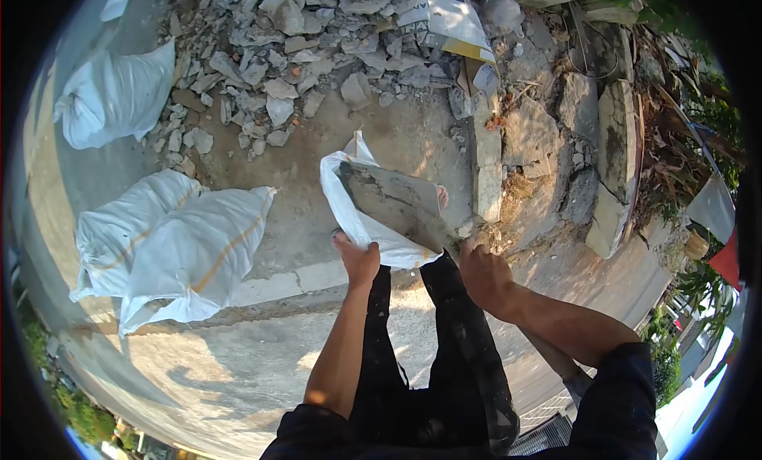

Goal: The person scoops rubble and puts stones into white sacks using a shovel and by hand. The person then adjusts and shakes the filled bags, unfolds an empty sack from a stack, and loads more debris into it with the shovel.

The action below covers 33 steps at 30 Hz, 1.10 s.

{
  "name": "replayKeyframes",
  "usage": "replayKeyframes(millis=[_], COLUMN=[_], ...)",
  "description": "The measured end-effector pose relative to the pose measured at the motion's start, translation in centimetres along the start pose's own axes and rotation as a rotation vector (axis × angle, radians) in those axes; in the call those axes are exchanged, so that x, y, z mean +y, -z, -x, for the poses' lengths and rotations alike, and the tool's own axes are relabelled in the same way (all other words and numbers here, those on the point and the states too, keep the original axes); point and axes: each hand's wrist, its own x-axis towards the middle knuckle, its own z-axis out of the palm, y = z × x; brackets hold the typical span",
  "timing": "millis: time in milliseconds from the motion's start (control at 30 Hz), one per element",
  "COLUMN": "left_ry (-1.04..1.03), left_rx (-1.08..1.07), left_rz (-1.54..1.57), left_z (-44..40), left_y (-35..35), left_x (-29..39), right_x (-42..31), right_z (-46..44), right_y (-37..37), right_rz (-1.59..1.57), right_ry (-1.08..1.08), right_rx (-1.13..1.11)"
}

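A white woven sack (343, 202) stands with its mouth spread open in front of my legs. My left hand (361, 259) is closed on the near left part of its rim. A flat grey slab-like piece (394, 196), dark and scraped in patches, lies slanted across the sack's mouth. At its lower right corner my right hand (484, 276) is closed, apparently gripping the edge; the fingertips are partly hidden. Small pinkish digits (442, 196) show beside the slab's far right end; whose they are I cannot tell. The inside of the sack is hidden by the slab.
Broken concrete rubble (274, 51) is heaped ahead. Bulging white sacks (198, 250) lie to the left, with another sack (115, 95) farther off. A concrete curb (486, 162) runs along the right, beyond which are a broken slab (615, 170) and plant debris (679, 154).
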Motion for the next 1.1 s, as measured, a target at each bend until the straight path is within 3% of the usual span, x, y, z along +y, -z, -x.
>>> replayKeyframes(millis=[33, 67, 133, 200, 300, 333, 400, 433, 600, 667, 733, 800, 833, 900, 933, 967, 1033, 1100], left_ry=[0.203, 0.216, 0.505, 0.645, 0.603, 0.604, 0.641, 0.620, 0.644, 0.631, 0.280, 0.468, 0.465, 0.517, 0.573, 0.574, 0.578, 0.594], left_rx=[0.014, 0.021, 0.004, 0.104, -0.059, -0.036, 0.180, 0.172, 0.021, 0.002, 0.241, 0.060, 0.036, -0.016, -0.062, -0.071, 0.127, 0.120], left_rz=[0.071, 0.061, 0.369, 0.413, 0.466, 0.463, 0.318, 0.355, 0.234, 0.106, -0.454, -0.201, -0.121, 0.000, 0.121, 0.131, 0.496, 0.597], left_z=[-1.2, -2.2, -5.1, -7.0, -10.6, -10.8, -10.4, -9.7, -6.1, -4.1, -2.3, -0.8, -0.2, 0.7, 1.2, 1.6, 2.4, 3.1], left_y=[-0.4, -0.7, -0.2, -0.2, -0.9, -1.4, -1.5, -1.2, 1.0, 2.3, 3.8, 6.9, 7.7, 8.2, 8.4, 8.2, 7.7, 8.9], left_x=[0.3, 0.5, 5.0, 8.4, 5.2, 4.6, 4.0, 4.0, 3.0, 1.7, 0.1, 1.6, 2.1, 2.8, 3.1, 3.4, 4.2, 5.4], right_x=[0.6, 1.1, 2.4, 3.7, 7.3, 8.7, 11.5, 12.9, 17.7, 19.1, 19.8, 20.3, 20.5, 21.0, 20.9, 20.9, 20.2, 17.7], right_z=[-0.2, -0.1, -0.4, 0.2, 1.0, 0.9, 1.1, 1.0, -2.8, -5.9, -7.9, -9.6, -10.1, -10.9, -11.0, -11.2, -12.5, -14.4], right_y=[0.3, 0.4, 0.3, -0.2, 0.7, 0.9, 0.8, -0.7, -6.7, -7.4, -5.9, -8.4, -10.5, -15.1, -16.8, -18.4, -21.1, -24.3], right_rz=[0.002, -0.034, -0.064, -0.078, -0.306, -0.307, -0.626, -0.763, -0.788, -1.061, -1.266, -1.223, -1.225, -0.967, -0.960, -0.967, -0.969, -1.016], right_ry=[0.016, 0.052, 0.108, 0.072, 0.054, 0.076, -0.003, -0.016, 0.022, 0.072, -0.122, -0.168, -0.175, -0.063, -0.074, -0.083, -0.085, -0.151], right_rx=[0.000, -0.005, -0.015, 0.018, -0.059, -0.056, -0.065, -0.010, 0.239, 0.175, -0.195, -0.186, -0.189, 0.120, 0.121, 0.076, -0.002, -0.038])
